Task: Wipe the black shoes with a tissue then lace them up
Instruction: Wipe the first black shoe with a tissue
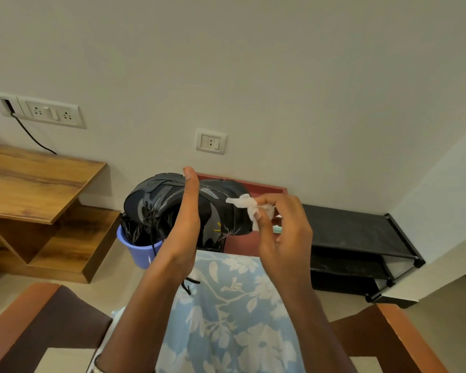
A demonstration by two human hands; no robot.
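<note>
Black lace-up sports shoe w/ grey panels (pixel 156 200): held in air above lap, lying on its side, long axis left-right.

Gripped at mid-length by L hand (pixel 184 224). Thumb straight, laid up across upper to sole edge. Other fingers hidden behind or inside shoe; pose cannot be told.

Crumpled white tissue (pixel 246 204): pinched betw. thumb and curled fingertips of R hand (pixel 283 232). Touching right end of shoe, just beside L hand's thumb but apart from it. Loose tail of tissue pointing left over upper.

Thin black laces (pixel 153 235): untied, hanging below shoe's left part.

Surroundings:
- Lilac plastic bucket w/ black bag liner (pixel 137 251): just behind and below shoe's left end.
- Black two-tier fabric rack (pixel 355 230): right, against wall.
- Brown wooden desk (pixel 33 181): left.
- Light-blue floral garment (pixel 234 305): over lap, beneath both forearms.
</note>
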